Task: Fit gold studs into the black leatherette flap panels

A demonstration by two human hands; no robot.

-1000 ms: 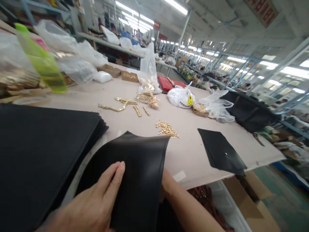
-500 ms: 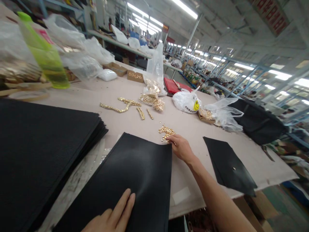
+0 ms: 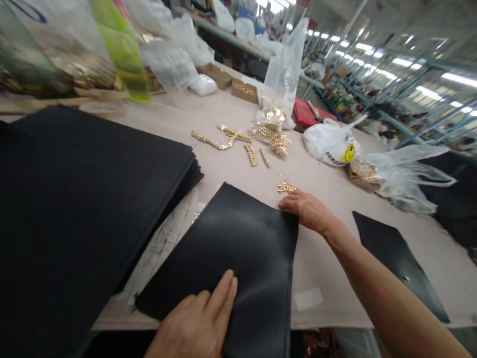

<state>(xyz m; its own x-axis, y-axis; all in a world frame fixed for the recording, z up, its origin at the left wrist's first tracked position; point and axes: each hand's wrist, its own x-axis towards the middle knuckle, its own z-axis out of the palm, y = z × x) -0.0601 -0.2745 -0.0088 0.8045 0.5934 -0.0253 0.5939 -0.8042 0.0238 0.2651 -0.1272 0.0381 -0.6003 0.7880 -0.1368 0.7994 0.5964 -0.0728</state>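
Note:
A black leather-like sheet (image 3: 257,223) lies in front of me, its upper right part bowed. My left hand (image 3: 203,313) rests on it with the fingers stretched out and holds nothing. At the sheet's far right corner is my right hand (image 3: 301,206), fingers together and bent, the tips down near the tabletop. The thumb side is partly hidden by the corner, so whatever is between the fingers cannot be made out. Just beyond the fingertips lies a small pile of gold metal pieces (image 3: 286,186), partly covered by the hand.
A thick stack of black sheets (image 3: 93,189) fills the left. Gold chain strips (image 3: 212,141) and bagged gold parts (image 3: 266,130) lie farther back. Another black sheet (image 3: 395,253) bearing a small gold piece is on the right. A white plastic bag (image 3: 328,144) stands behind.
The view has swung left and down, so things sit farther right and mostly higher. My right hand has drawn slightly nearer from the gold pieces, to the sheet's corner. The left hand stays on the sheet.

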